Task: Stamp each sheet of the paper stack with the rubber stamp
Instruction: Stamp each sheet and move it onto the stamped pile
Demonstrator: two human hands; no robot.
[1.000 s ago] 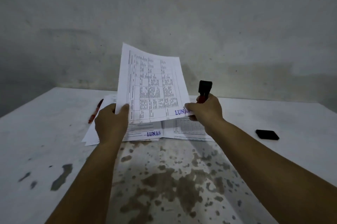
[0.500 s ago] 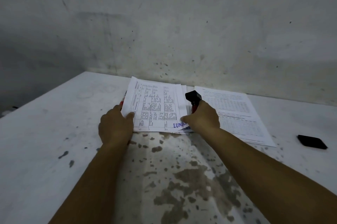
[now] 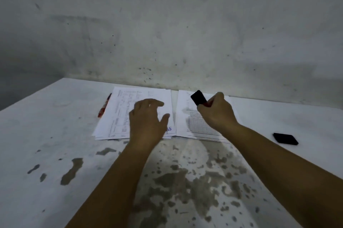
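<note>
Two piles of printed sheets lie side by side near the wall. The left pile (image 3: 118,116) carries a blue stamp mark at its near right corner, partly covered by my left hand (image 3: 146,122), which hovers over it with fingers spread and holds nothing. The right pile (image 3: 196,127) shows a dense table of print. My right hand (image 3: 216,112) is above it, closed around the rubber stamp (image 3: 198,97), whose black rectangular end sticks up and to the left out of my fist.
The white table (image 3: 55,153) has worn, stained patches at its near middle. A flat black object (image 3: 285,138), perhaps the ink pad or a lid, lies at the right. A red pen (image 3: 104,107) peeks out beside the left pile. A grey wall stands close behind.
The stamped sheet that both hands held up has been laid flat on the left pile. My left hand has let go and opened; my right hand has shifted right with the stamp over the other pile.
</note>
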